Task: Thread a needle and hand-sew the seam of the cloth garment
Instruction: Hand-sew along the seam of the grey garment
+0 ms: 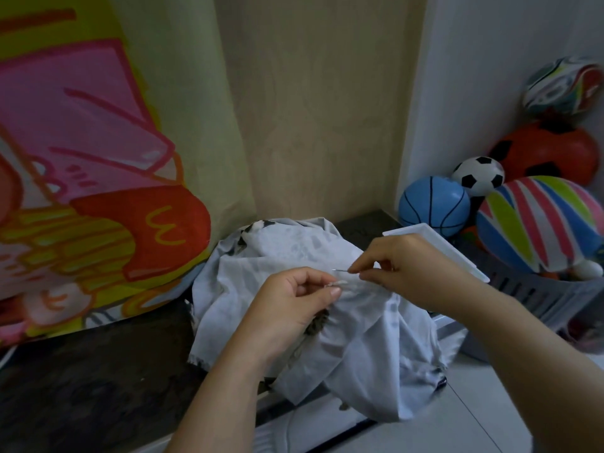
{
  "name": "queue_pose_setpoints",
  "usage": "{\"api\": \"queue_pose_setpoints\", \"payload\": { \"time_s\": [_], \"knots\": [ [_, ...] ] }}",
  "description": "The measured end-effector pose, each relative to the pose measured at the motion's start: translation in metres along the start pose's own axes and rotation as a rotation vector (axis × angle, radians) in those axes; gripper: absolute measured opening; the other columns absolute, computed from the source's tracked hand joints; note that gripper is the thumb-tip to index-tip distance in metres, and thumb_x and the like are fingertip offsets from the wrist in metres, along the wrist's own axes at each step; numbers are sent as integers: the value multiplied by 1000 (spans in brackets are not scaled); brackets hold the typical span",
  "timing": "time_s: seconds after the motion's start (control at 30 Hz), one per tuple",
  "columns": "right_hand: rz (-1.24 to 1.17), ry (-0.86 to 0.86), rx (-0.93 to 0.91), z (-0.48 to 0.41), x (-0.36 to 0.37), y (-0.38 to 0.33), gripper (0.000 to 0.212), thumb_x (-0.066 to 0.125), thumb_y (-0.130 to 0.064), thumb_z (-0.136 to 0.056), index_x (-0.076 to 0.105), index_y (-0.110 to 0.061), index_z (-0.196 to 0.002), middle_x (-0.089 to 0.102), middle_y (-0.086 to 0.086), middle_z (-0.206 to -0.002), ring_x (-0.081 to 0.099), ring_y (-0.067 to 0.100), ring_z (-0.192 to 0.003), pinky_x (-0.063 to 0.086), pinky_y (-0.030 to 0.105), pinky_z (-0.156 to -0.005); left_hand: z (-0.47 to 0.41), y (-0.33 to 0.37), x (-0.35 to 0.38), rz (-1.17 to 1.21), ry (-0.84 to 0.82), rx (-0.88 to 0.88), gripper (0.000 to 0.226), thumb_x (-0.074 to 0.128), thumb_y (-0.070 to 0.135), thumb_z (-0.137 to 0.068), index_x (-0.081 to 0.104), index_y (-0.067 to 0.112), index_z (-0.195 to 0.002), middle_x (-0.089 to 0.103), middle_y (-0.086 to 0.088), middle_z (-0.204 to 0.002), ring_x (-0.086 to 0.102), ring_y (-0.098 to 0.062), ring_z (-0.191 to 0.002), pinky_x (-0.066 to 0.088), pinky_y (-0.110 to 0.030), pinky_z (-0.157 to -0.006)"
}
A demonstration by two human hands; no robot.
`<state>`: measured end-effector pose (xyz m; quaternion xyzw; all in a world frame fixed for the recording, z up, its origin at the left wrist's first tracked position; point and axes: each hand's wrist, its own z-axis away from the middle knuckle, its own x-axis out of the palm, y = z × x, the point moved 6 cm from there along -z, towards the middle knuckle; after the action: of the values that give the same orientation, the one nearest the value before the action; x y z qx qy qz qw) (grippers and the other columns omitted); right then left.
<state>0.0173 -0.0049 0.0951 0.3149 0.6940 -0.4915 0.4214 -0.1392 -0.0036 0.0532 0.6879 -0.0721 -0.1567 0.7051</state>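
- Room: a beige wood-grain wall panel [327, 109] stands behind the work, with a white wall to its right.
- A bright printed cloth [81, 158] in pink, red and yellow hangs on the left; its lower edge lies on the dark bench [98, 371].
- Task item: the pale grey-white garment [376, 338] is heaped on the right end of the bench. Its lower folds hang over the front edge.
- Left hand [294, 302]: closed on the garment, thumb and fingers pinching a raised fold of cloth near the top of the heap.
- Right hand [402, 266]: thumb and forefinger pinch the needle [341, 272].
- The needle lies nearly level, its free end pointing at the left hand, just above the pinched fold.
- Thread: too fine to make out.
- A flat white plastic piece [434, 233] lies behind the right hand, partly hidden by it.
- A grey slatted basket [529, 292] at the right holds several balls: a blue basketball [431, 207], a small black-and-white football [478, 176], an orange-and-black ball [549, 152] and a striped ball [539, 223].
- One multicoloured ball [562, 86] sits on top of the pile.
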Motion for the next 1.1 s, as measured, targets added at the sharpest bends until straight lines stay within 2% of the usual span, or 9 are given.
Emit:
{"api": "queue_pose_setpoints", "payload": {
  "time_s": [0.07, 0.2, 0.43, 0.67, 0.83, 0.93, 1.1],
  "knots": [
    [-1, -34, 18, 0, 3, 0, 18, 63, -24, -88, 65, -42, -90, 55, -24, -75, 53, 2, -69, 40, 12, -64, 0, -1, -2, 29, 11, -9, 14, 71, 9, -81, 73, 22, -75, 74, 2, -79, 69, -11, -80, 51, -26, -78],
    [-38, -60, 35, 0, 6, 3, 21, 63, -21, -88, 67, -41, -86, 65, -17, -87, 57, 4, -75, 48, 19, -71, -1, -3, -4, 41, 6, -21, 10, 72, 12, -81, 73, 21, -77, 75, -1, -81, 69, -14, -82, 52, -26, -79],
    [-36, -75, 51, 2, 4, 3, 29, 61, -14, -88, 63, -42, -83, 60, -23, -83, 58, -1, -76, 44, 11, -69, -3, -6, -4, 101, 17, -37, 9, 70, 9, -82, 71, 17, -78, 73, 1, -73, 67, -8, -71, 51, -21, -70],
    [-57, -89, 54, 4, 4, 2, 28, 60, -11, -87, 69, -37, -88, 66, -19, -91, 61, -1, -82, 51, 20, -82, -3, -8, -2, 210, 3, -87, 8, 68, 6, -81, 69, 14, -79, 71, 2, -69, 65, -4, -65, 50, -16, -63],
    [-90, -85, 45, 4, 4, 1, 34, 60, -8, -87, 64, -42, -82, 64, -21, -91, 61, -2, -83, 52, 18, -82, -3, -9, 2, 298, -26, -112, 6, 65, 3, -81, 68, 9, -80, 70, -1, -68, 64, -6, -62, 51, -16, -61],
    [-117, -61, 17, 3, 4, -3, 31, 61, -7, -86, 69, -37, -86, 64, -22, -89, 62, 0, -84, 52, 22, -81, -3, -10, 4, 360, -51, -121, 7, 63, 1, -81, 67, 6, -81, 69, -3, -67, 65, -7, -61, 52, -16, -59],
    [-186, -9, -23, 3, 3, -11, 24, 61, -7, -88, 73, -27, -94, 66, -20, -87, 61, -4, -82, 47, 10, -78, -6, -12, 6, 439, -89, -133, 18, 67, 12, -67, 68, 5, -84, 71, -8, -76, 67, -12, -69, 55, -21, -65]
  ]
}}
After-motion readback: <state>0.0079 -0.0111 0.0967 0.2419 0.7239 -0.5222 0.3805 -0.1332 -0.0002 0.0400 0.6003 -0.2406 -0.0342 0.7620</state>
